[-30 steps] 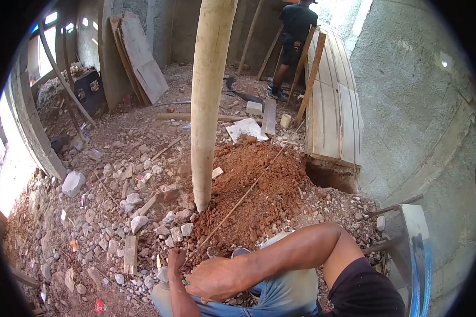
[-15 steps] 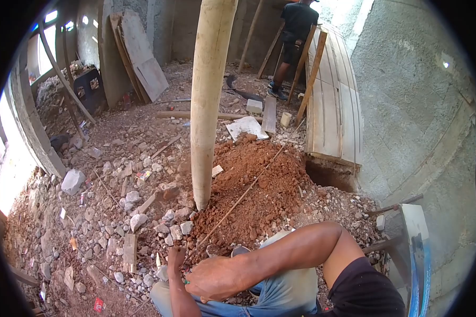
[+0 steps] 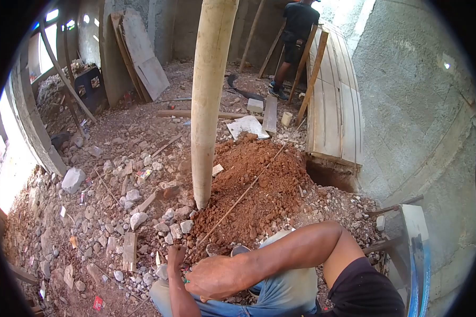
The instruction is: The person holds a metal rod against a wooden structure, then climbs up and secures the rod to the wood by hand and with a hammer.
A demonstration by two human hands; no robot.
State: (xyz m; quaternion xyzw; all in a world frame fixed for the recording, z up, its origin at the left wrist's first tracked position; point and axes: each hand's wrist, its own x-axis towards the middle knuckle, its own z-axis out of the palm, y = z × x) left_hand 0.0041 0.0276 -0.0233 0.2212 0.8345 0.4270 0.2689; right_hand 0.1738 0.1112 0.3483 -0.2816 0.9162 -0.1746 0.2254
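Two hands meet low at the bottom centre of the frame. The left hand [image 3: 175, 258] points its fingers down into the stones [image 3: 137, 219], just where a taut string [image 3: 248, 187] reaches the ground. The right hand [image 3: 217, 277] lies curled, knuckles up, beside it (something green peeps out under it). Whether either hand actually pinches the string I cannot tell. The string runs up and right over the heap of red earth [image 3: 259, 179], passing close to the wooden post [image 3: 209, 105]. To my eye, a tug could drag it against the loose clods or slip it free among the stones, so the line sags. The open pit [image 3: 330, 177] at centre right looks a bad place for a foot.
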